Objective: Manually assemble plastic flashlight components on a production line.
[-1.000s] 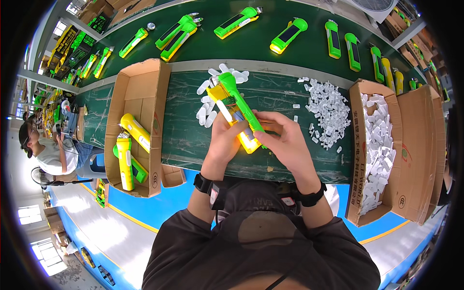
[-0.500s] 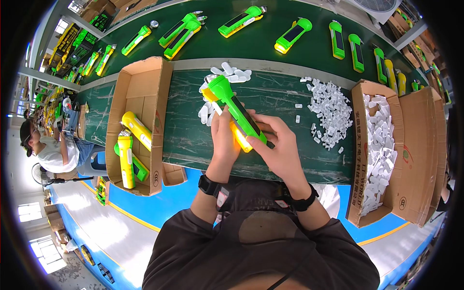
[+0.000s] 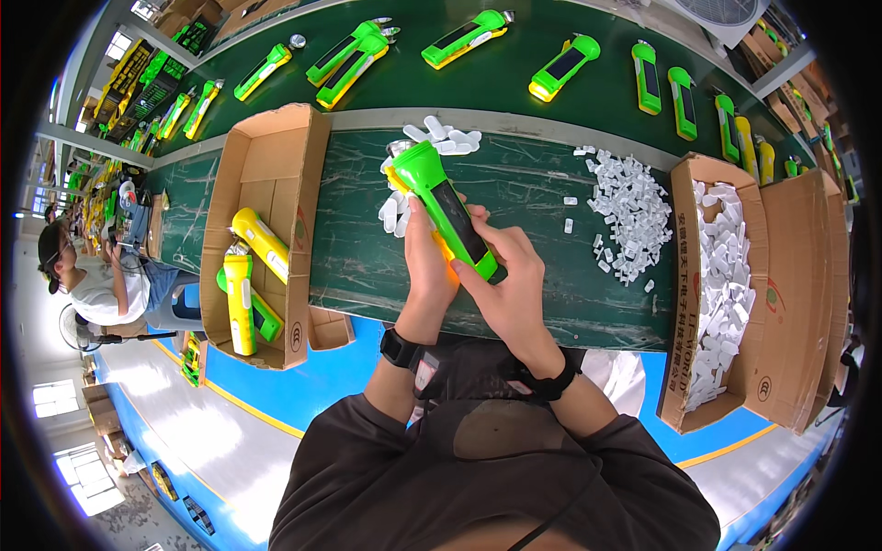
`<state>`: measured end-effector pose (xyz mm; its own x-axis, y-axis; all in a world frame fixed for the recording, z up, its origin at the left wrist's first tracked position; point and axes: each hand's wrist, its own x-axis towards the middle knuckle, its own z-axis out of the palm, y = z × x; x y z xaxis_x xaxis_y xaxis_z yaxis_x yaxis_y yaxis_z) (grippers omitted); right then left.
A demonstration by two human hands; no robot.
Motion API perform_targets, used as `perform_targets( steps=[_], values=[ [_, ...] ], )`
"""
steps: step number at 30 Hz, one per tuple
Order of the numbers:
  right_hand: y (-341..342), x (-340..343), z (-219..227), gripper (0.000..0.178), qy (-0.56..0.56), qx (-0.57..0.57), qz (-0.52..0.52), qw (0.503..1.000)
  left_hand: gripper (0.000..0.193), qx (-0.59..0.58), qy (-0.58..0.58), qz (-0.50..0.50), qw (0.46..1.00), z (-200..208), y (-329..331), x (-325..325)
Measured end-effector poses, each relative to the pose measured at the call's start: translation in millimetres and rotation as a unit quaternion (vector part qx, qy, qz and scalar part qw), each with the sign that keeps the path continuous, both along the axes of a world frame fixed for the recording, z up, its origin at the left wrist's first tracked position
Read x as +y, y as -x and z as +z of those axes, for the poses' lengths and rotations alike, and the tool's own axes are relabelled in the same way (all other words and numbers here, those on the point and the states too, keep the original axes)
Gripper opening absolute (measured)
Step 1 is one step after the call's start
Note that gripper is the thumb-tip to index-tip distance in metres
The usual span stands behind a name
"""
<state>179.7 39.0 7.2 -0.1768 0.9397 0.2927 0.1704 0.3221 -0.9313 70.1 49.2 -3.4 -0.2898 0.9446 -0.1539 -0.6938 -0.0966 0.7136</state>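
Between my two hands is a green and yellow flashlight [image 3: 446, 208] with a dark panel along its side, its head tilted up to the left. My left hand [image 3: 429, 262] wraps round the yellow side from the left. On the other side, my right hand [image 3: 507, 280] grips the tail end, thumb lying across the body. Just beyond the flashlight head, oval white plastic pieces [image 3: 446, 138] lie loose on the dark green bench [image 3: 533, 165]. To the right spreads a heap of small white plastic parts [image 3: 629, 216].
At left, a cardboard box [image 3: 301, 184] holds several flashlights [image 3: 240, 303]. An open carton [image 3: 682, 303] of white parts [image 3: 721, 294] stands at right. Across the back runs a green conveyor [image 3: 478, 87] carrying several flashlights. A seated person [image 3: 101, 275] works at far left.
The flashlight has rolled a little in my hands, showing more of its dark panel and less yellow. My right hand has shifted left and closed in round the tail.
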Motion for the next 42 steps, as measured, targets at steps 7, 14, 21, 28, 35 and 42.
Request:
perform_targets(
  steps=[7,14,21,28,35,42],
  values=[
    [-2,1,6,0.043,0.016,-0.057,0.017,0.998,0.05,-0.058,0.002,0.028,0.998,1,-5,-5],
    [1,5,-16,0.045,0.114,0.123,0.06,0.984,0.052,-0.038,-0.003,0.034,0.999,-6,-5,-5],
    [-1,2,-8,0.042,0.086,0.02,0.032,0.996,0.056,0.022,-0.025,0.061,0.998,-7,-7,-3],
    [-16,-11,4,0.039,0.167,0.11,0.12,0.972,0.066,-0.002,-0.066,-0.035,0.997,-9,2,-7],
    [-18,-10,7,0.046,0.223,0.193,0.111,0.949,0.058,0.089,-0.041,-0.05,0.994,9,-4,-8],
    [-9,-6,3,0.05,0.143,0.142,0.025,0.979,0.053,0.03,0.014,-0.022,0.999,12,-15,-3]
  ],
)
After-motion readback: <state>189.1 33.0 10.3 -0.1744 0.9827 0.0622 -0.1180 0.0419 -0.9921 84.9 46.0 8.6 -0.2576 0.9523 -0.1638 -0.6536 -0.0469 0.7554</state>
